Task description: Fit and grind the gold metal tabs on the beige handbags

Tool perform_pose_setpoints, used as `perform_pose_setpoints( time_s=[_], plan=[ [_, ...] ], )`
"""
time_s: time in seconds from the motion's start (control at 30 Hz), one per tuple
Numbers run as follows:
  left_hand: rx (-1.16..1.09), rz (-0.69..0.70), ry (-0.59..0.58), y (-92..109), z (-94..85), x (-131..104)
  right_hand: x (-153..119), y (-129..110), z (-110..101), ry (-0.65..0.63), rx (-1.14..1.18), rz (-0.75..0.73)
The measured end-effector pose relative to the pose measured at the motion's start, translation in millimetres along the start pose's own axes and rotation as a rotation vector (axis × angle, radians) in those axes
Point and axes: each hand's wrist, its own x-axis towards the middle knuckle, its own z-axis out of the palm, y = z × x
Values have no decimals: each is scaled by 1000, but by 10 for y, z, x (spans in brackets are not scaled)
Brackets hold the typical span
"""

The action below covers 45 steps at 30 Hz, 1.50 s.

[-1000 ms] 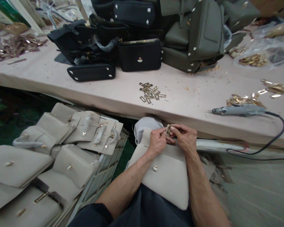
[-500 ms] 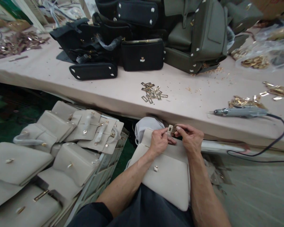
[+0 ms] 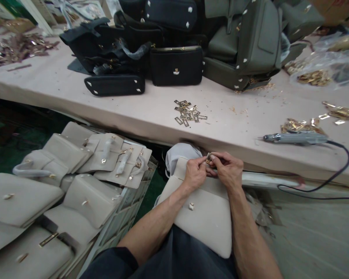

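Observation:
A beige handbag (image 3: 203, 226) lies across my lap, with a small turn-lock (image 3: 191, 206) on its front panel. At the bag's far edge, my left hand (image 3: 195, 173) is closed on the flap's narrow end, its fingers pinched. My right hand (image 3: 230, 169) meets it there, thumb and fingers pinching a small gold metal plate (image 3: 208, 158) against the flap end. The fingers cover most of the plate. Similar gold rectangular frames (image 3: 189, 113) lie in a loose pile on the table just beyond my hands.
A grey electric screwdriver (image 3: 296, 138) with a dark cord rests at the table's right, beside gold fittings (image 3: 301, 125). Black bags (image 3: 176, 66) and olive bags (image 3: 258, 42) are heaped at the back. More beige bags (image 3: 84, 201) fill a crate (image 3: 125, 221) on the left.
My right hand has moved left, bringing the gold plate from beside the flap end onto it. My left hand has stayed in nearly the same place.

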Motion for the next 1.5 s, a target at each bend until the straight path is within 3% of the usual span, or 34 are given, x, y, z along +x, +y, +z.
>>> perform_pose_setpoints(
  time_s=[0.27, 1.17, 1.5],
  plan=[
    [-20, 12, 7, 22, 8, -14, -5, -70, 22, 21, -47, -11],
    [-200, -67, 50, -33, -29, 32, 31, 90, -25, -54, -140, -145],
    [-140, -38, 88, -21, -37, 12, 12, 58, -35, -67, -109, -141]
  ],
)
